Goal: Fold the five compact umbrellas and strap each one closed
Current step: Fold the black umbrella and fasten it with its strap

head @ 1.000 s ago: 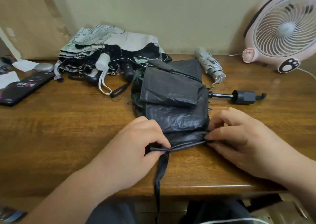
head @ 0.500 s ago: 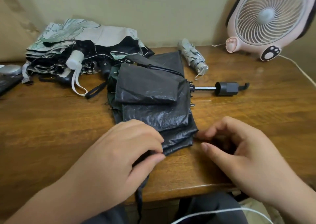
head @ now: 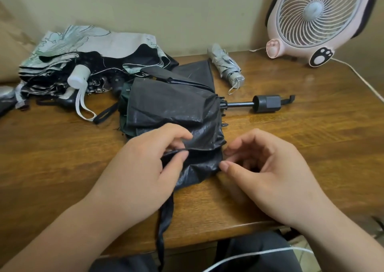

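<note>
Two hands at the black umbrella [head: 172, 107], middle of the table [head: 52, 157].
Its near edge is buried under the left hand [head: 141, 172], pinching a canopy fold between thumb and fingers; the strap [head: 165, 226] hangs off the table edge, its top hidden by that hand; the right hand [head: 270, 176], apart from the left, curls loosely, thumb tip touching the canopy corner; gripping or not, I cannot tell.

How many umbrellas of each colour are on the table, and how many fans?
black umbrella: 1
silver umbrella: 1
flowery umbrella: 1
pink fan: 1
Total: 4 clear to see; the pile may hide more.
</note>
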Demonstrator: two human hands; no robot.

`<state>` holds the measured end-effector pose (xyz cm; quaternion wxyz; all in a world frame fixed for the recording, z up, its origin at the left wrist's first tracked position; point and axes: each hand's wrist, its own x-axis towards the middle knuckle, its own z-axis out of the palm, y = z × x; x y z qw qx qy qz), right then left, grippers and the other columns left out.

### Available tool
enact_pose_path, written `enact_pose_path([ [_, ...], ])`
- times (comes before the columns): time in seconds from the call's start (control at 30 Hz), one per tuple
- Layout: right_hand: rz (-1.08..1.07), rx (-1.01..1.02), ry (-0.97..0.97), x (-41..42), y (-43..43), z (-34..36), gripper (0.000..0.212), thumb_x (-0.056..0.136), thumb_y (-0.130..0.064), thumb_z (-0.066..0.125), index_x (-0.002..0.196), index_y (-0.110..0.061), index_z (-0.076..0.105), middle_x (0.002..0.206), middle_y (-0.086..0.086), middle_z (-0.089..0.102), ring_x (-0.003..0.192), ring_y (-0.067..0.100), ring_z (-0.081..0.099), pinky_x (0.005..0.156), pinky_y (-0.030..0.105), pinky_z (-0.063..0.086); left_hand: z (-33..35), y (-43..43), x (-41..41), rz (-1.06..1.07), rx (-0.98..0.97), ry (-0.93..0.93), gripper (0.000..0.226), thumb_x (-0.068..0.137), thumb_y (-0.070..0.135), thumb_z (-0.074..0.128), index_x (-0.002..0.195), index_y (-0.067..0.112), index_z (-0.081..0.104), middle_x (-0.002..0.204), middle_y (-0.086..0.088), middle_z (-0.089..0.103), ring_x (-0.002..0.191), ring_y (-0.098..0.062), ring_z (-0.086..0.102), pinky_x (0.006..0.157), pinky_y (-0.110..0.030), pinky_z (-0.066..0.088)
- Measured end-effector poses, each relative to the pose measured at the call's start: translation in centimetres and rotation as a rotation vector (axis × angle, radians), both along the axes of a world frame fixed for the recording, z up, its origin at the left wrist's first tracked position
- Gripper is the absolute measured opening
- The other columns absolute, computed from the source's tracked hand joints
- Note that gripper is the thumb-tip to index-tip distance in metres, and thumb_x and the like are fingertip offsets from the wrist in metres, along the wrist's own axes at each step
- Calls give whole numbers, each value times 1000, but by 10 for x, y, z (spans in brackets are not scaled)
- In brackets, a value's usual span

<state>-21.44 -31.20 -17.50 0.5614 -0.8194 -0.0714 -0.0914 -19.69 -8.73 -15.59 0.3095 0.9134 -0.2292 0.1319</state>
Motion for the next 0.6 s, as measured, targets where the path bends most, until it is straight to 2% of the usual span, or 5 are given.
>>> enact_pose_path([
  [0.1, 62, 136, 8, -3, 0, -1, 30, 75, -5, 87, 94, -15, 67, 89, 6, 73, 81, 20, 72, 73, 37, 61, 3, 1, 1, 92, -72, -15, 23, 93, 26, 65, 98, 43, 50, 97, 21, 65, 91, -1, 64, 72, -19, 51],
  [0.23, 159, 124, 25, -2, 3, -5, 36, 78, -3, 85, 97, -24, 63, 93, 5, 71, 79, 29, 70, 73, 44, 61, 1, 11, -3, -2, 188, -112, 25, 92, 10, 60, 81, 32, 59, 118, 17, 58, 114, -1, 54, 90, -18, 45],
  [0.37, 178, 162, 49, 2, 4, -7, 38, 82, 1, 77, 94, -28, 56, 91, 10, 73, 78, 41, 68, 71, 54, 58, -9, 22, -10, -138, 318, -39, 24, 95, 42, 49, 101, 42, 72, 136, 22, 50, 134, -4, 43, 104, -35, 39],
  [0.47, 197, 191, 51, 2, 1, -4, 33, 82, 6, 75, 94, -17, 56, 87, 12, 71, 80, 41, 67, 72, 55, 56, -15, 27, -13, -157, 316, 6, 35, 97, 57, 45, 116, 44, 71, 139, 28, 47, 136, 2, 38, 105, -32, 35],
  [0.6, 157, 172, 49, 0, -2, -3, 29, 83, 8, 76, 93, -16, 62, 81, 10, 72, 76, 37, 67, 70, 50, 56, -18, 31, -16, -170, 308, -10, 38, 97, 59, 47, 115, 40, 74, 136, 30, 51, 131, 7, 43, 102, -26, 37],
])
